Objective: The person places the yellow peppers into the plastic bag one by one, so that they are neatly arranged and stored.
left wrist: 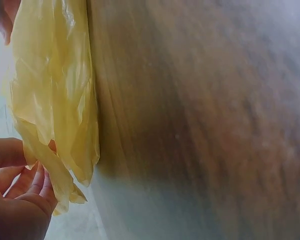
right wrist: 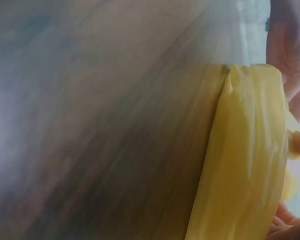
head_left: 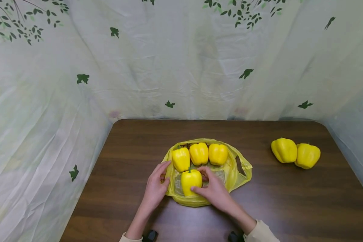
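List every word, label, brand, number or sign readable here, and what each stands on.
No readable text in any view.
Bag: a grey patch shows inside it; too small and blurred to tell whether it carries print.
Peppers: no label or sticker visible.
Cloth: green leaf and other shapes, no lettering.

We have one yellow bell pepper [head_left: 191, 182] upright, stem up, at the near side of a crumpled yellow plastic bag [head_left: 196, 201], mouth spread wide; can't tell if it's touching bottom. We count three more bell peppers [head_left: 199, 154] along the bag's far side, two others [head_left: 283, 150] touching, off right.
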Action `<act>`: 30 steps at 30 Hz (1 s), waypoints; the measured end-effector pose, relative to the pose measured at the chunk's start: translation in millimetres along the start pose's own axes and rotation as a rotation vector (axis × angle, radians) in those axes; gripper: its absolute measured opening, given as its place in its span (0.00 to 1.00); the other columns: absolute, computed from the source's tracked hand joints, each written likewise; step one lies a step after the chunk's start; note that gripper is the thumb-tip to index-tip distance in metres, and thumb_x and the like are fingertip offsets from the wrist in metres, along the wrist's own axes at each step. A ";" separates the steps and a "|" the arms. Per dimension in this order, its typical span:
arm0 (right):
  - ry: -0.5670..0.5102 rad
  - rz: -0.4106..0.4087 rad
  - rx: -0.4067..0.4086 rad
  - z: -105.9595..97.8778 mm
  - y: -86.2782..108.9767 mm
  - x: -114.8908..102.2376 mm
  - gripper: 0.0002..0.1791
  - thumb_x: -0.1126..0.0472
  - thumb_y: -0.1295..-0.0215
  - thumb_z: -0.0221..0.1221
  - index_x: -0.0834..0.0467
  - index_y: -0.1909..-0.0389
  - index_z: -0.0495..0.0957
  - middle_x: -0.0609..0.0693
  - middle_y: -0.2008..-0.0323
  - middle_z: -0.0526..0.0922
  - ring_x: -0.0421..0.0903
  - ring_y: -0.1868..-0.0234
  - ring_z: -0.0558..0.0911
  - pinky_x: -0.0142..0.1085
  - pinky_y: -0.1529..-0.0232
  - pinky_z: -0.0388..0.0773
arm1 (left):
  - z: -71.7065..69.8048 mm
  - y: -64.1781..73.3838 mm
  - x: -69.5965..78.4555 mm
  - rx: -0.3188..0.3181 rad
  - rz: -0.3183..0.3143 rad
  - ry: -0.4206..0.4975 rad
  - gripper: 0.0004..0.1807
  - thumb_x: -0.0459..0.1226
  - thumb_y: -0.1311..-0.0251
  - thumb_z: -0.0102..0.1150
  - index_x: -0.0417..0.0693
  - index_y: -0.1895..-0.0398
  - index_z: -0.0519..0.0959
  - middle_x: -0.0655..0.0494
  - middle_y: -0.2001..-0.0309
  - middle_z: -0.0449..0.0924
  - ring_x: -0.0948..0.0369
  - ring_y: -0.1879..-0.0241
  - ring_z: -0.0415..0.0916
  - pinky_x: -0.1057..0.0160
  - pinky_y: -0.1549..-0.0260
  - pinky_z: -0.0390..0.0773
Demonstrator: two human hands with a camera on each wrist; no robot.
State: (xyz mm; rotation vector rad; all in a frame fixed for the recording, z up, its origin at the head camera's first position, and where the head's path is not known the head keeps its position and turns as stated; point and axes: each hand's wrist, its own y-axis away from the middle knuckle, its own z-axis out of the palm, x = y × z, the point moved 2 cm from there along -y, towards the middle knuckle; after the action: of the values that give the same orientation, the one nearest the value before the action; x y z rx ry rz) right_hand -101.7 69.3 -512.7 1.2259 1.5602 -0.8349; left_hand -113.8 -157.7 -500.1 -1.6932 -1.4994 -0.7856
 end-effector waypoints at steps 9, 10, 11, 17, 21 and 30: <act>-0.014 0.035 -0.026 12.4 -7.2 -2.5 0.35 0.46 0.45 0.71 0.51 0.40 0.68 0.54 0.42 0.77 0.49 0.48 0.80 0.43 0.51 0.78 | 2.6 0.0 -0.6 -0.001 0.011 0.005 0.31 0.21 0.43 0.61 0.49 0.36 0.75 0.59 0.39 0.73 0.59 0.58 0.72 0.58 0.57 0.78; -0.009 0.039 -0.025 13.4 -7.7 -3.6 0.35 0.45 0.45 0.70 0.51 0.40 0.68 0.54 0.42 0.77 0.49 0.48 0.80 0.43 0.51 0.78 | 2.7 0.2 -0.9 0.000 0.014 0.008 0.31 0.21 0.43 0.60 0.49 0.36 0.75 0.59 0.39 0.73 0.59 0.58 0.72 0.58 0.57 0.78; -0.004 0.045 -0.024 14.3 -8.1 -4.7 0.35 0.45 0.45 0.70 0.52 0.40 0.68 0.55 0.43 0.77 0.49 0.49 0.80 0.43 0.52 0.78 | 2.7 0.6 -1.1 0.001 0.019 0.010 0.31 0.21 0.43 0.60 0.49 0.36 0.75 0.59 0.39 0.73 0.59 0.57 0.72 0.59 0.57 0.78; 0.044 0.082 -0.013 16.6 -10.0 -9.3 0.33 0.43 0.44 0.69 0.52 0.41 0.69 0.55 0.43 0.76 0.49 0.50 0.80 0.42 0.55 0.79 | 4.0 1.5 -1.4 0.007 0.032 0.020 0.31 0.21 0.44 0.60 0.48 0.36 0.76 0.58 0.38 0.73 0.58 0.55 0.73 0.62 0.58 0.78; 0.059 0.096 -0.013 17.9 -12.7 -10.9 0.34 0.43 0.44 0.69 0.54 0.42 0.70 0.54 0.44 0.77 0.48 0.52 0.80 0.42 0.56 0.79 | 4.8 1.4 -1.4 0.006 0.037 0.016 0.31 0.21 0.44 0.59 0.48 0.35 0.75 0.56 0.37 0.73 0.58 0.54 0.73 0.61 0.58 0.78; 0.096 0.097 -0.019 24.3 -17.3 -13.0 0.35 0.41 0.45 0.69 0.55 0.43 0.70 0.52 0.48 0.78 0.47 0.54 0.79 0.42 0.57 0.78 | 5.8 2.1 -1.0 0.004 0.035 0.016 0.31 0.21 0.42 0.58 0.48 0.34 0.74 0.56 0.36 0.72 0.56 0.46 0.73 0.59 0.57 0.78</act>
State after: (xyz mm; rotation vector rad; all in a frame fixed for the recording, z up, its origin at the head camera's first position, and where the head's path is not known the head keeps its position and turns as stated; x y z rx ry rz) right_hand -111.3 38.4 -508.8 1.3336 1.5682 -0.7064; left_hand -112.0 -153.5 -504.3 -1.7023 -1.4554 -0.7751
